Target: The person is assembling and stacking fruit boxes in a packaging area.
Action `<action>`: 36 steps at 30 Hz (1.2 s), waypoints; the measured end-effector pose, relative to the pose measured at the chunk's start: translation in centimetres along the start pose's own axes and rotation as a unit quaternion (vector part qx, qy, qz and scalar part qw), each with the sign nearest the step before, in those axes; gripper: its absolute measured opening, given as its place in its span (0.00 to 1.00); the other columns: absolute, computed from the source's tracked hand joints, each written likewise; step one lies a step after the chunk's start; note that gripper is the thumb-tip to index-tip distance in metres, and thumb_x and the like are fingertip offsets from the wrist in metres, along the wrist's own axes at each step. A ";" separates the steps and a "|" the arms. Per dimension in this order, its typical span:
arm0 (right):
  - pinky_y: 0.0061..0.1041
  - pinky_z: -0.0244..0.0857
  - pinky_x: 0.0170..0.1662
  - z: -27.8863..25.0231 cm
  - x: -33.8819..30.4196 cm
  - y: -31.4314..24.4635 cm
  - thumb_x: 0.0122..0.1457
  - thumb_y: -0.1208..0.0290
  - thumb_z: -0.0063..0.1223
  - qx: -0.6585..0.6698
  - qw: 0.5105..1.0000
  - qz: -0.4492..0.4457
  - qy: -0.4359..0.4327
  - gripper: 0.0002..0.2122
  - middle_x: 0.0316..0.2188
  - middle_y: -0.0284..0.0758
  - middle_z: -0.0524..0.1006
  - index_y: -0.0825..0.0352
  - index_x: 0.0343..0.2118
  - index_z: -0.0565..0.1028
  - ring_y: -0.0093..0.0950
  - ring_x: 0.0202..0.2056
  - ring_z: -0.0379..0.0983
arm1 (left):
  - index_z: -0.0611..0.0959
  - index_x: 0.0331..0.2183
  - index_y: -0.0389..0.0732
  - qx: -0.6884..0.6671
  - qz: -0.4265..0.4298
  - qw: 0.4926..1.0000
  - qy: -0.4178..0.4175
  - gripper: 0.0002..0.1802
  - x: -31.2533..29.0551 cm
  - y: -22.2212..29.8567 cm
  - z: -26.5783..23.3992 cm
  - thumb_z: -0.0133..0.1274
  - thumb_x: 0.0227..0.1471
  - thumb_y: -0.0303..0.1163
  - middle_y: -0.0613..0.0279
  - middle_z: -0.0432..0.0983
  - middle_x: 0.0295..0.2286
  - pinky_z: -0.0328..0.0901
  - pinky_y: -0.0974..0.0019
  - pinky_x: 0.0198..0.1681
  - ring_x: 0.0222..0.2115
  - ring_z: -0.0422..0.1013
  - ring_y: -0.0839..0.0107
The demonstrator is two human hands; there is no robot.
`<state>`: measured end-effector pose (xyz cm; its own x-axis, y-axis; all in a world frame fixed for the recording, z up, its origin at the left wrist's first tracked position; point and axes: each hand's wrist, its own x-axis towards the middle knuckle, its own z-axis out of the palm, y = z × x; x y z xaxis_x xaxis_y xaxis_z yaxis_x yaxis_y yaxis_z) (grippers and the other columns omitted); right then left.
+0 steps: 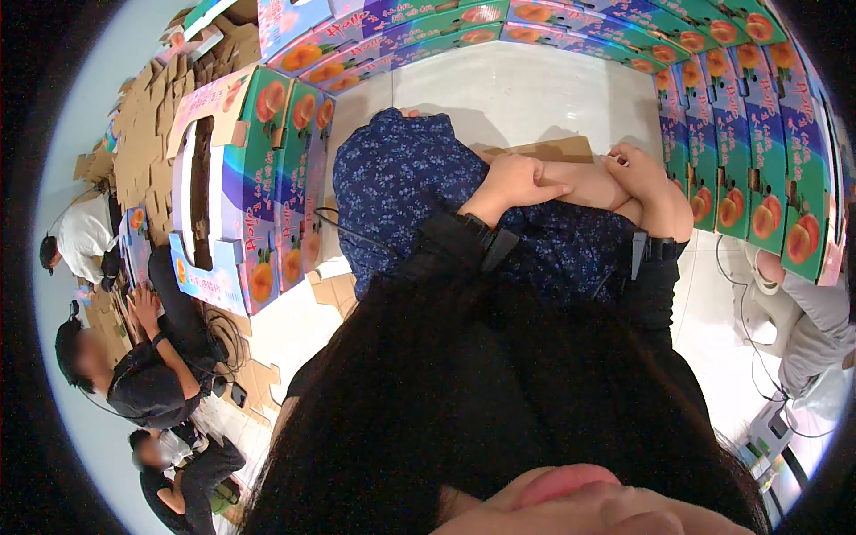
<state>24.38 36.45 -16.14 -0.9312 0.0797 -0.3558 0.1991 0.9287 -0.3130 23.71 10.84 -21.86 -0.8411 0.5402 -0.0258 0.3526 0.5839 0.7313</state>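
My left hand [514,190] rests against my bare lower leg [584,185], its thumb stretched along the skin and its other fingers mostly hidden. To the right, my right hand [644,176] lies by the same leg with its fingers loosely curled and nothing visible in them. Both wrists wear dark straps. A blue flower-patterned skirt [397,165] covers my lap. Just beyond my hands, a flat brown cardboard piece [544,150] lies on the pale floor.
Fruit-printed cartons stand in rows ahead [401,40] and at right [736,143]. A carton with a handle slot [259,187] stands at left, before heaped flat cardboard [147,134]. Several people sit at left; another person's grey-clothed leg [816,321] and cables are at right.
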 end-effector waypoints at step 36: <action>0.36 0.66 0.48 -1.0 -1.2 -1.1 0.48 0.36 0.48 -0.044 0.999 -0.021 -0.025 0.33 0.39 0.47 0.78 0.65 0.44 0.78 0.44 0.44 0.74 | 0.73 0.30 0.38 -0.150 0.037 0.794 0.589 0.13 -7.6 -1.3 -23.3 0.62 0.48 0.32 0.65 0.69 0.28 0.63 0.70 0.35 0.29 0.67 0.77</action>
<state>25.00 35.66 -14.51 -0.9209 0.0245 -0.3889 0.1313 0.9591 -0.2507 20.12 -8.09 -6.74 -0.6853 -0.4775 0.5499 0.4535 0.3110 0.8352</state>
